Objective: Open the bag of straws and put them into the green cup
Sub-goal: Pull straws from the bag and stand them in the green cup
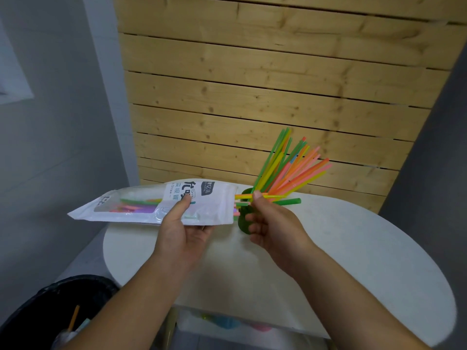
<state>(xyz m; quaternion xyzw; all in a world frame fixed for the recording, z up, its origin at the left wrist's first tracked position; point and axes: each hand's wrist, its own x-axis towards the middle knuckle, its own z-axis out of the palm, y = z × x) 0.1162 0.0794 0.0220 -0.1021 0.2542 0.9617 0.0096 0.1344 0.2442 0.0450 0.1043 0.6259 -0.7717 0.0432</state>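
Note:
My left hand (180,227) holds a white straw bag (151,204) level above the table, thumb on top, open mouth facing right. Several coloured straws show through its clear window. My right hand (267,221) pinches a few straws (267,197) that stick out of the bag's mouth. Right behind that hand stands the green cup (243,224), mostly hidden, with a fan of several bright straws (293,168) leaning up and to the right out of it.
The white oval table (353,248) stands against a wall of pale wooden slats (252,84). A black bin (50,314) with rubbish sits on the floor at the lower left. Coloured items lie on a shelf under the table (227,322).

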